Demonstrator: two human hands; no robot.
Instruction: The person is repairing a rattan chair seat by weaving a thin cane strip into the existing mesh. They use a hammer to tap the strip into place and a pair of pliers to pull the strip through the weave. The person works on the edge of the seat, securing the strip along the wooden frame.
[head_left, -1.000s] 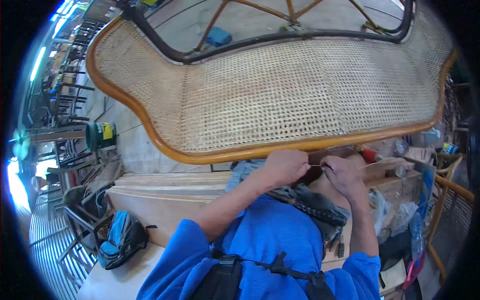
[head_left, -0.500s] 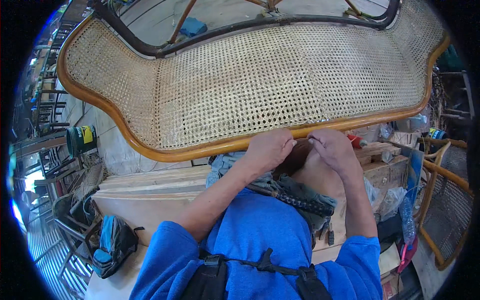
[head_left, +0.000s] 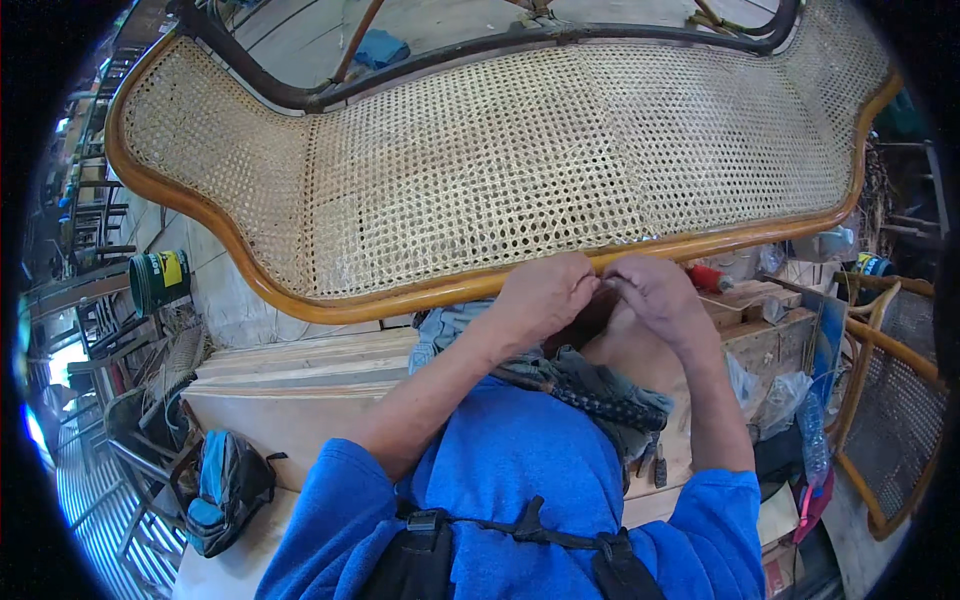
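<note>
A long woven cane panel (head_left: pixel 460 170) lies across the view in front of me, bordered on its near side by a curved, varnished rattan frame (head_left: pixel 400 298). Both hands meet at the middle of that near rail. My left hand (head_left: pixel 550 290) is closed, its fingers curled at the rail. Close beside it, my right hand (head_left: pixel 655 292) is closed too, thumb against fingers. Their fingertips almost touch. Whatever sits between the fingers is too small or too hidden to name.
Stacked wooden boards (head_left: pixel 300 370) lie at the left, with a backpack (head_left: pixel 228 490) lower down and a green bucket (head_left: pixel 160 282) beyond. On the right are a red-capped container (head_left: pixel 708 279), plastic bags (head_left: pixel 785 400), a bottle (head_left: pixel 815 440) and another cane-panelled frame (head_left: pixel 895 410).
My right hand has shifted slightly left, bringing its fingertips nearer my left hand. My left hand has risen a little. The cane panel has moved only slightly in view.
</note>
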